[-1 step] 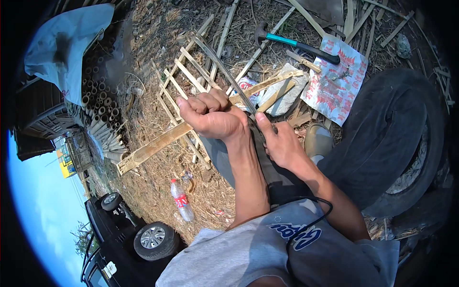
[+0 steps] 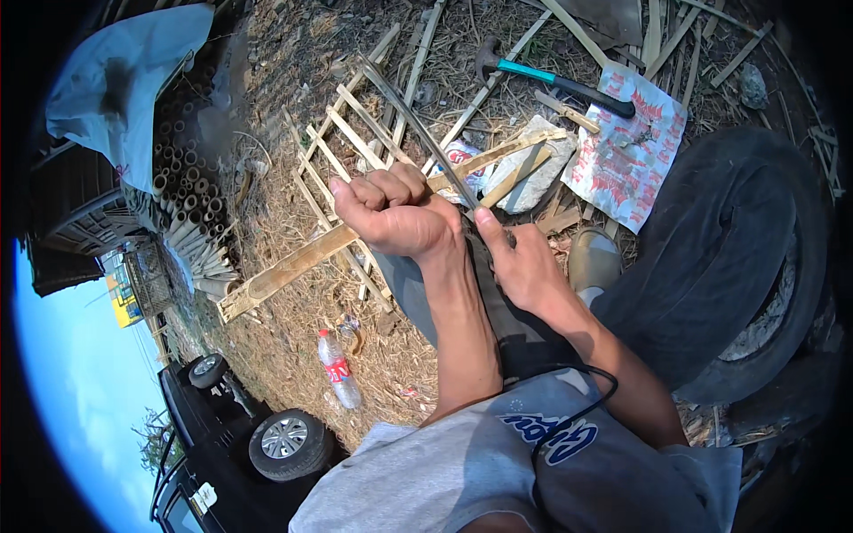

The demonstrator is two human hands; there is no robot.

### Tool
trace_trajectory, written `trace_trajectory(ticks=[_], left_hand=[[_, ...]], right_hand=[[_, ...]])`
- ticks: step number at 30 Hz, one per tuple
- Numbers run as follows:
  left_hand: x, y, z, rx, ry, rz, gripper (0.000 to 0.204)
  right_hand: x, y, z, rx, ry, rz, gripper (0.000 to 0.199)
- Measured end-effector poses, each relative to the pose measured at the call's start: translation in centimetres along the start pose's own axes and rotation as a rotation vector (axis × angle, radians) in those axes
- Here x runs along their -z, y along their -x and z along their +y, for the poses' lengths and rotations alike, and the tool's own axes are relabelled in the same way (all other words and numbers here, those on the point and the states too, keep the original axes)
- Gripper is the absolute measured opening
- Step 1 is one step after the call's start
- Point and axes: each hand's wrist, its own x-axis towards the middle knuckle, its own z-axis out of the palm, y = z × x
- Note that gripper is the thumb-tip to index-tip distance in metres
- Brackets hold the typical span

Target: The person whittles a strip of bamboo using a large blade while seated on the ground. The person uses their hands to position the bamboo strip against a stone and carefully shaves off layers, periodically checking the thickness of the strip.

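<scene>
The left hand [image 2: 404, 226] curls its fingers [image 2: 388, 187] round a bamboo strip [image 2: 289, 274], the right hand [image 2: 533, 271] clamps its own on a long metal blade [image 2: 410, 119] crossing it, and a red-capped plastic bottle [image 2: 338, 373], contents unclear, lies on dry straw [image 2: 289, 351].

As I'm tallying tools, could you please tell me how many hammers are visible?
1: the hammer lies beyond the right hand, partly over the printed sheet; others may be hidden.
</scene>
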Motion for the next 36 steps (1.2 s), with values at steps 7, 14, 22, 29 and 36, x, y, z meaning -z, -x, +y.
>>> trace_trajectory(ticks=[7, 14, 22, 29, 36], left_hand=[[0.9, 0.3, -0.4, 0.021, -0.002, -0.014, 0.05], [1.7, -0.6, -0.4, -0.007, 0.002, -0.016, 0.048], [2.7, 0.0, -0.3, 0.013, 0.008, 0.006, 0.049], [3.0, 0.0, -0.6, 0.014, -0.005, 0.009, 0.05], [2.8, 0.2, -1.2, 0.01, 0.008, -0.004, 0.05]], right_hand=[[0.0, -1.9, -1.8, 0.093, 0.123, 0.054, 0.075], [-1.0, -0.9, 0.6, 0.085, 0.136, 0.082, 0.07], [-1.3, -1.0, 0.0, 0.098, 0.111, 0.105, 0.059], [-0.9, -1.4, -0.4, -0.093, 0.226, 0.071, 0.067], [-0.9, -2.2, 0.5, -0.002, 0.214, 0.09, 0.067]])
